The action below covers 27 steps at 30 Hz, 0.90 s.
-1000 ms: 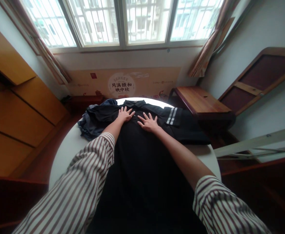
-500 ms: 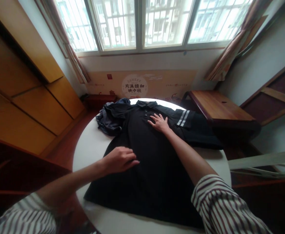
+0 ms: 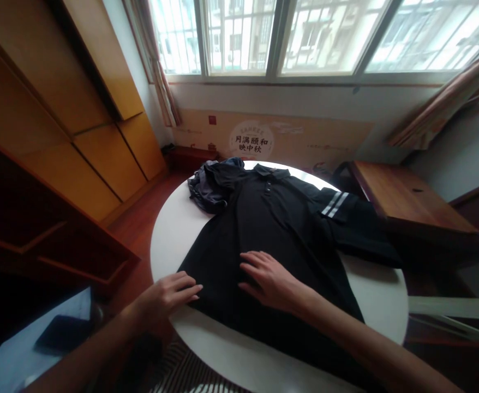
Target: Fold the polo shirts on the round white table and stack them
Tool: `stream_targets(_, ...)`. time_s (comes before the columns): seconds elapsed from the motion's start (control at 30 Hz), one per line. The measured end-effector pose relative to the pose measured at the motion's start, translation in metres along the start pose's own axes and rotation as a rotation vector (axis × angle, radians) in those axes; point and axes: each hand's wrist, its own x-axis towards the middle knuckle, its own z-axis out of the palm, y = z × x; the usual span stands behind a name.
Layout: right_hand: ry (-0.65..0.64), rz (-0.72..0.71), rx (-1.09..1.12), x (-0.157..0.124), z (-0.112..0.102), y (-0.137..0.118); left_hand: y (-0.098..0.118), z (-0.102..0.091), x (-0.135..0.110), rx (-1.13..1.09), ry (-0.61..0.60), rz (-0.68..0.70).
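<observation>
A black polo shirt [image 3: 280,218] lies spread face up on a round white table [image 3: 174,224], collar toward the window, its right sleeve with white stripes hanging off the far right edge. My right hand [image 3: 270,278] rests flat on the shirt's lower front, fingers stretched out. At the shirt's lower left hem, near the table's edge, my left hand [image 3: 166,297] lies with its fingers extended and together, touching the fabric.
A crumpled dark blue-grey garment [image 3: 209,185] lies at the table's far left by the shirt's shoulder. A wooden side table [image 3: 403,199] stands to the right, orange cabinets [image 3: 79,125] to the left. A dark phone [image 3: 61,333] lies on a pale surface at lower left.
Both hands have slid down the shirt from the chest toward the hem. The left hand reached the lower left edge, the right followed to the lower front. The view swung left.
</observation>
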Motion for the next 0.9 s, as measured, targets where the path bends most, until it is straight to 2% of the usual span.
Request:
stream_targets(0.1, -0.056, 0.024, -0.002, -0.042, 0.007, -0.040, 0.004, -0.008, -0.003, 0.087, 0.170, 0.042)
stream_targets(0.17, -0.024, 0.050, -0.026, -0.067, 0.014, -0.052, 0.008, -0.010, -0.009, 0.180, 0.210, 0.048)
stream_targets(0.3, 0.205, 0.178, -0.018, -0.108, 0.024, -0.052, 0.011, -0.002, -0.014, 0.205, 0.135, 0.041)
stream_targets(0.4, 0.313, 0.277, -0.040, -0.130, 0.027, -0.049, 0.008, 0.009, -0.011, 0.135, 0.073, -0.109)
stream_targets(0.5, 0.367, 0.286, -0.106, -0.143, 0.032, -0.051, 0.005, 0.013, -0.008, 0.088, 0.103, -0.270)
stream_targets(0.6, 0.415, 0.273, -0.180, -0.146, 0.036, -0.054, 0.005, 0.008, -0.011, 0.069, 0.192, -0.271)
stream_targets(0.7, 0.390, 0.295, -0.267, -0.145, 0.035, -0.052, 0.005, -0.001, -0.016, 0.119, 0.304, -0.287)
stream_targets(0.8, 0.379, 0.378, -0.375, -0.152, 0.029, -0.044, 0.003, -0.008, -0.024, 0.133, 0.387, -0.312)
stream_targets(0.9, 0.432, 0.521, -0.435, -0.172, 0.019, -0.038, -0.005, -0.009, -0.038, 0.144, 0.428, -0.343)
